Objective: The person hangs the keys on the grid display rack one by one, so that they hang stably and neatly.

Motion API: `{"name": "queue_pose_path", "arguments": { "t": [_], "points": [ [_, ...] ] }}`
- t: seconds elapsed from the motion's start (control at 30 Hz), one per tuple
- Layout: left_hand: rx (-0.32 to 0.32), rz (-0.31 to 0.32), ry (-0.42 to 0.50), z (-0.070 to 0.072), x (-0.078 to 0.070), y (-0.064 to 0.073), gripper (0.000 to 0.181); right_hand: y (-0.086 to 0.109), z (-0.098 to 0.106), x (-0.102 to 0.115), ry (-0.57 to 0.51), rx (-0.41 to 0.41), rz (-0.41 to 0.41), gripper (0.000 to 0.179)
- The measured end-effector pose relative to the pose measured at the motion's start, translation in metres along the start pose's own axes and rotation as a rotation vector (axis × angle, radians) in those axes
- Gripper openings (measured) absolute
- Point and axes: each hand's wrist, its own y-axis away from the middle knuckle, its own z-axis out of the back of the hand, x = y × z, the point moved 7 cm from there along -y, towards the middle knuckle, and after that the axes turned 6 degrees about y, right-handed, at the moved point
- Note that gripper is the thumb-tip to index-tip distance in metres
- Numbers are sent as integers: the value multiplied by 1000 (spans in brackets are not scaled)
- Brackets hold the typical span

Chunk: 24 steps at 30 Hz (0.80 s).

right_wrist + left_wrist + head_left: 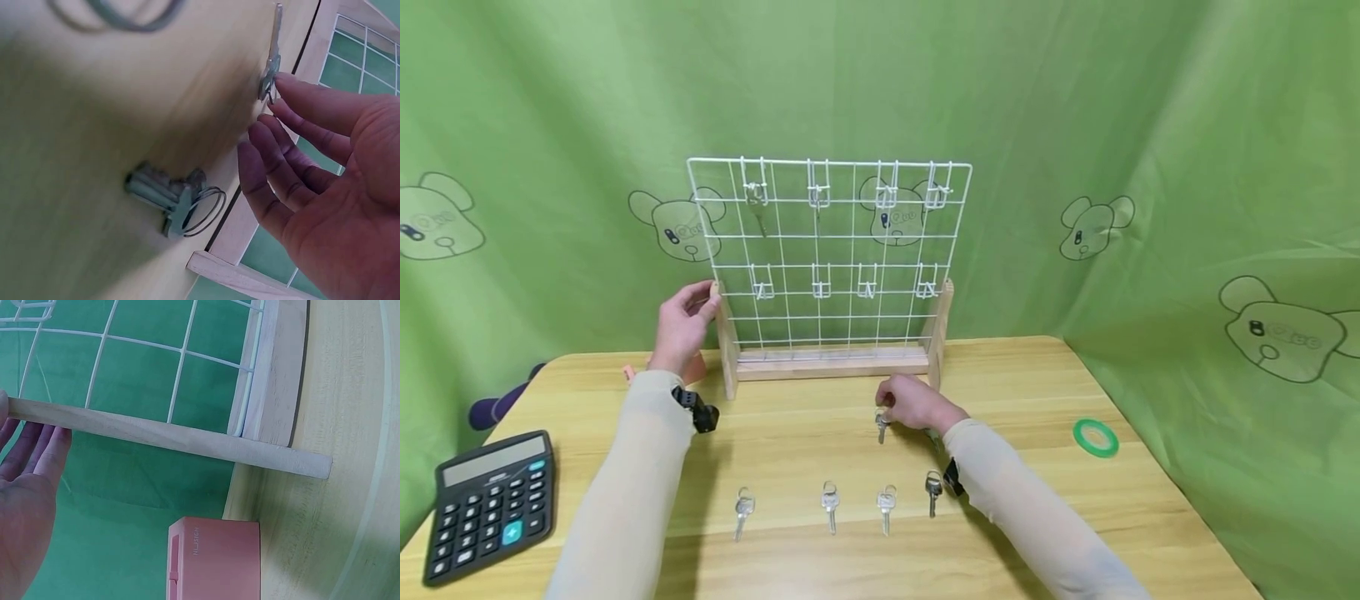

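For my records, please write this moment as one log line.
left hand: holds rack post | right hand: pinches key | front keys: lie on table

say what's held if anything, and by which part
Right grip pinches a key by its ring end; left grip holds the left wooden upright near its top.

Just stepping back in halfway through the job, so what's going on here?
A person's left grip holds the left post of the wire rack. The right grip pinches a key near its ring end. Four more keys lie in a row on the table, and one other lies near the rack's right end. At least one key hangs from the top-left hook.
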Motion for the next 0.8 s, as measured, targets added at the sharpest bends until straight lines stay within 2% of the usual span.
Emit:
{"name": "queue_pose_path", "arguments": {
  "t": [0.37,0.63,0.8],
  "points": [
    [0,-5,4,0,2,-1,46,-5,-2,-1,4,-23,42,13],
    [2,4,11,-2,2,0,46,-2,0,-2,-100,-18,79,14],
    [1,0,18,0,3,-1,46,2,4,-3,-180,-8,61,11]
  ]
}}
